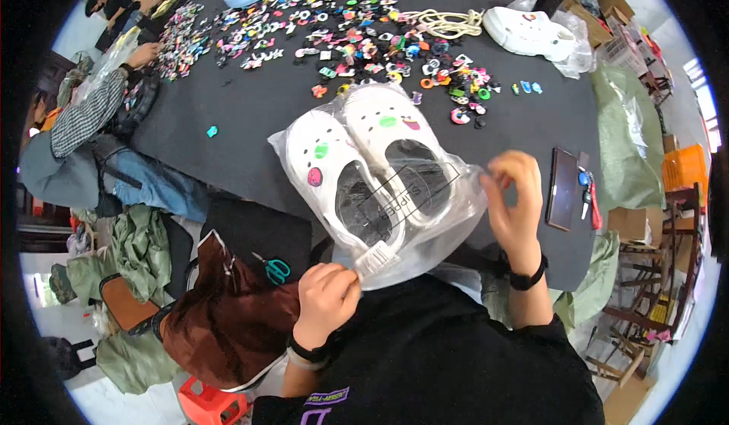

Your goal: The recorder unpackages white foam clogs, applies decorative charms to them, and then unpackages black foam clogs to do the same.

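A pair of white clogs (391,125) lies inside a clear plastic bag (448,231) at the near edge of the black table. Green and pink charms sit on the toes of the clogs. My left hand (326,303) is closed on the bag's near left corner, beside a small white label (377,258). At the bag's right corner my right hand (516,205) pinches the plastic between thumb and fingers. The bag's near side, stretched between my hands, hangs over the table edge.
Many colourful small charms (353,45) spread over the far table (250,129). A white clog (528,34) and coiled cord (448,23) lie far right; a phone (562,190) and keys (586,193) nearer. Teal scissors (276,269) rest at left. Another person (83,133) sits left.
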`<act>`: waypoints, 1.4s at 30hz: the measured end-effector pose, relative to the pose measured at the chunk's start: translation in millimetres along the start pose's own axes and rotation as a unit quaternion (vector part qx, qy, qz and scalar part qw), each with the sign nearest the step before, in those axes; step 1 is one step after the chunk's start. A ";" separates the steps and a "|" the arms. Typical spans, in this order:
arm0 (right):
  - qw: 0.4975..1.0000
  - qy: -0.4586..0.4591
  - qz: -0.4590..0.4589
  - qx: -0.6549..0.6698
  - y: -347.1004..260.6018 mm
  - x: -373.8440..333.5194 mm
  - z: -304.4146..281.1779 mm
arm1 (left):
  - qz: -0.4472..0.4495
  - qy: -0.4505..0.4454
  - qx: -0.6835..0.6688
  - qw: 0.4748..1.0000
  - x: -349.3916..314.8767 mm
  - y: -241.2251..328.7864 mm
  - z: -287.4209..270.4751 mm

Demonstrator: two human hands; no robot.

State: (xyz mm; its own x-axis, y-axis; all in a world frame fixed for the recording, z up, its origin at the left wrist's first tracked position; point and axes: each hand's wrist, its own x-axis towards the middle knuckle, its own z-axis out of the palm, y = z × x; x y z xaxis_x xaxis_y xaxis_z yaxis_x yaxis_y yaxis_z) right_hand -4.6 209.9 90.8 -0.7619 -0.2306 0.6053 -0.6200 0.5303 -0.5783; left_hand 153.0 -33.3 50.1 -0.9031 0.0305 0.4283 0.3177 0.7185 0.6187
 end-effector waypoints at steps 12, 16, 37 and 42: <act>0.936 -0.289 -0.202 -0.022 -36.6 -20.7 13.8 | 0.077 -0.058 -0.124 0.988 16.3 -6.5 9.0; 0.957 -0.265 -0.119 -0.010 -30.7 -30.3 27.6 | 0.056 -0.046 -0.158 0.985 12.8 -9.1 9.9; 0.859 -0.441 -0.215 0.142 -14.1 -4.3 -4.9 | -0.373 0.048 -0.509 0.775 -9.7 -65.6 10.6; 0.831 -0.472 -0.118 0.271 -29.7 -1.2 -23.3 | -0.383 0.105 -0.620 0.677 29.7 -67.9 15.6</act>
State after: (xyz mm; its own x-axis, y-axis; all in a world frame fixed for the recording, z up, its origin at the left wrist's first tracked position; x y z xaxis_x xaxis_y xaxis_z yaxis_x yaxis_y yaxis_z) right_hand 19.1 213.4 120.0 -0.2567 -0.9484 0.1863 -0.5712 -0.0067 -0.8208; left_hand 100.1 -70.3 10.5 -0.9207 -0.2146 -0.3261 -0.1039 -0.6706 0.7345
